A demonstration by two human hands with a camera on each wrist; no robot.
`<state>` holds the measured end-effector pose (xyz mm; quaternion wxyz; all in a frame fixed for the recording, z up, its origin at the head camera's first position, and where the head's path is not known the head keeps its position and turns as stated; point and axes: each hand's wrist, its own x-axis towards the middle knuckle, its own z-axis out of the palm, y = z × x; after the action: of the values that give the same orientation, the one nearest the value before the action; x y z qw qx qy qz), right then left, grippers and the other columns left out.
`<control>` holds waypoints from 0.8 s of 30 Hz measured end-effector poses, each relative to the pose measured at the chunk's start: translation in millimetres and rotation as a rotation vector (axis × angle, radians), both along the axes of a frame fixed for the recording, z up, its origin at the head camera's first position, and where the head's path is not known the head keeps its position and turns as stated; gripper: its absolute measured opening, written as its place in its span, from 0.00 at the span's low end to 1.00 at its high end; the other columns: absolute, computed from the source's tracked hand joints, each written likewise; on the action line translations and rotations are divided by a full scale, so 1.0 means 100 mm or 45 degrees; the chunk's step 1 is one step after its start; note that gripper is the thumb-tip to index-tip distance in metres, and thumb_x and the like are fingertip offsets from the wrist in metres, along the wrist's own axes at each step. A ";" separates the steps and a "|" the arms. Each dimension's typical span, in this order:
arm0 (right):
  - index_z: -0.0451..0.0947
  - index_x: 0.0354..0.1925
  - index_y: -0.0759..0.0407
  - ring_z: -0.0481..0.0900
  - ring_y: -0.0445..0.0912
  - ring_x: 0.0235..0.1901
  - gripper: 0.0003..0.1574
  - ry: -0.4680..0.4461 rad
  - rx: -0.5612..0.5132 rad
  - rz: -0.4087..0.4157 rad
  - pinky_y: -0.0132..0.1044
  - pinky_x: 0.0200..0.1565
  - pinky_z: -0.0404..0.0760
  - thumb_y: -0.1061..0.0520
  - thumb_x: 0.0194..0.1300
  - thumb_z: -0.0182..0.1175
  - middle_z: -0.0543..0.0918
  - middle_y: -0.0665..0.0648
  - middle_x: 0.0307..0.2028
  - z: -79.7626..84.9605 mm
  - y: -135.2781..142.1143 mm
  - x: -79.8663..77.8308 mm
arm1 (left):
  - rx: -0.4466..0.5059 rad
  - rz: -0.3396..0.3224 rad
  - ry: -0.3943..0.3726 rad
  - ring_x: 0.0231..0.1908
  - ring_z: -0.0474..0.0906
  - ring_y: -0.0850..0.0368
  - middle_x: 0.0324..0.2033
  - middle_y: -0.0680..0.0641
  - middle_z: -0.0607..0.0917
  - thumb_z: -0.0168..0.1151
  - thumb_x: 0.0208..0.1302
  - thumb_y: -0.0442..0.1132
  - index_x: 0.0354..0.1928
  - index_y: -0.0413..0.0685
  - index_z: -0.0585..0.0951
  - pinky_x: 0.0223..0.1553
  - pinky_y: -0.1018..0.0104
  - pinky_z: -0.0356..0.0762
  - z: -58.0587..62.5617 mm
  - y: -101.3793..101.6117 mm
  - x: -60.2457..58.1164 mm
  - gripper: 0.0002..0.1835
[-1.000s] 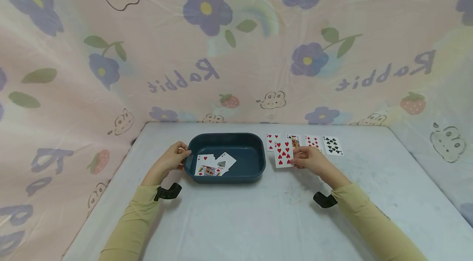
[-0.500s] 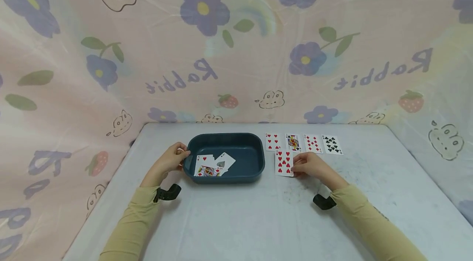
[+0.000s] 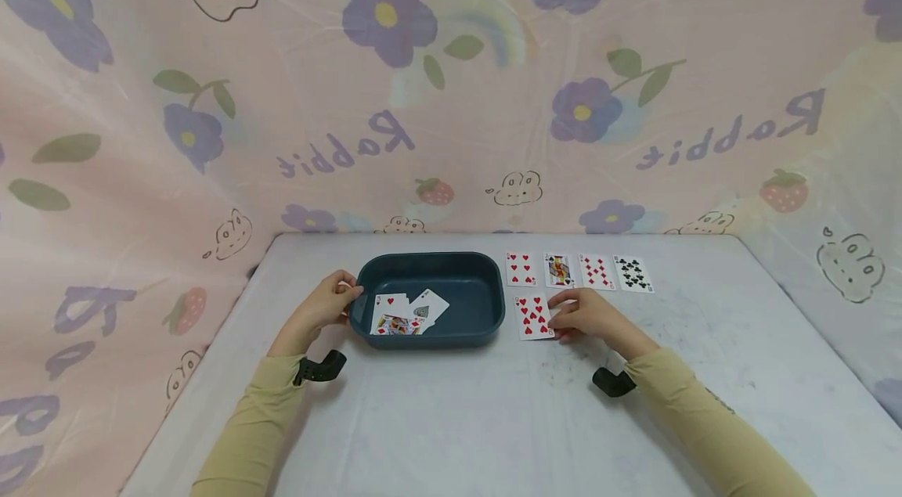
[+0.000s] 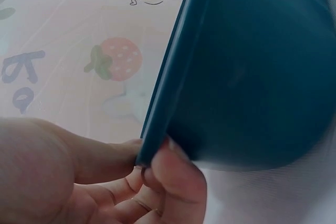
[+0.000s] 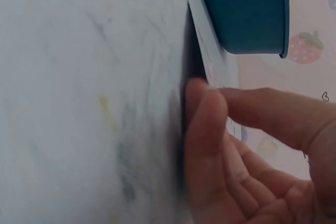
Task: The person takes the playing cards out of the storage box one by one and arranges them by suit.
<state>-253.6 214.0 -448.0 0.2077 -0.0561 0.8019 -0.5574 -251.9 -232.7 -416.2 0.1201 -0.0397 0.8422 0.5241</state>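
In the head view my left hand [image 3: 326, 307] pinches the left rim of a dark teal basin [image 3: 465, 317]; the left wrist view shows thumb and fingers on either side of that rim [image 4: 163, 108]. Several playing cards lie in the basin, with a heart card [image 3: 384, 309] and a face card [image 3: 396, 325] among them. To the basin's right, my right hand [image 3: 590, 315] holds a hearts playing card [image 3: 533, 317] by its right edge. From the right wrist, this card [image 5: 197, 40] appears edge-on, tilted slightly off the table between thumb and finger.
Behind the held card, a row of face-up cards runs rightward: a hearts card [image 3: 521, 269], a face card [image 3: 560, 271], a diamonds card [image 3: 597, 272] and a clubs card [image 3: 633, 275]. Printed cloth [image 3: 451, 106] walls the white table [image 3: 451, 419] at back and sides.
My right hand has brought the hearts card down and toward me, then slightly left, away from the row, uncovering the face card behind. The left hand stays on the basin rim.
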 end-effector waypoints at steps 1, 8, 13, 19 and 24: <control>0.68 0.53 0.78 0.82 0.47 0.23 0.25 0.003 -0.008 0.006 0.41 0.32 0.82 0.69 0.58 0.62 0.83 0.62 0.27 0.00 0.00 0.00 | 0.003 -0.003 0.000 0.25 0.70 0.55 0.27 0.47 0.68 0.50 0.73 0.37 0.46 0.40 0.66 0.25 0.63 0.75 0.00 0.00 0.00 0.08; 0.68 0.52 0.77 0.81 0.46 0.23 0.25 -0.022 -0.012 -0.014 0.40 0.31 0.82 0.69 0.57 0.63 0.82 0.61 0.26 -0.02 -0.05 0.00 | 0.000 0.002 0.001 0.25 0.70 0.55 0.27 0.47 0.68 0.50 0.73 0.37 0.46 0.40 0.66 0.25 0.64 0.75 0.00 -0.01 0.01 0.08; 0.68 0.52 0.76 0.81 0.46 0.22 0.25 -0.019 0.011 -0.027 0.39 0.31 0.82 0.69 0.57 0.63 0.82 0.61 0.25 -0.01 -0.08 0.00 | 0.018 0.010 -0.008 0.25 0.70 0.55 0.27 0.46 0.68 0.51 0.73 0.36 0.46 0.39 0.66 0.24 0.65 0.74 0.01 0.00 0.01 0.08; 0.69 0.52 0.74 0.82 0.46 0.22 0.25 -0.016 0.055 -0.053 0.39 0.30 0.82 0.67 0.58 0.63 0.82 0.60 0.25 0.00 -0.09 -0.01 | 0.017 0.010 -0.003 0.25 0.70 0.56 0.27 0.47 0.68 0.50 0.73 0.36 0.46 0.40 0.66 0.24 0.65 0.75 0.02 0.00 0.01 0.08; 0.69 0.52 0.74 0.82 0.47 0.23 0.24 -0.012 0.053 -0.068 0.40 0.30 0.82 0.68 0.59 0.63 0.83 0.60 0.26 0.00 -0.08 -0.01 | 0.013 0.014 0.003 0.25 0.69 0.55 0.27 0.46 0.68 0.50 0.73 0.36 0.46 0.39 0.66 0.24 0.65 0.74 0.00 0.00 0.01 0.08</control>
<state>-254.5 206.1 -448.5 0.1975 -0.0276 0.8135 -0.5463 -251.3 -232.3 -415.9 0.1165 -0.0433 0.8394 0.5291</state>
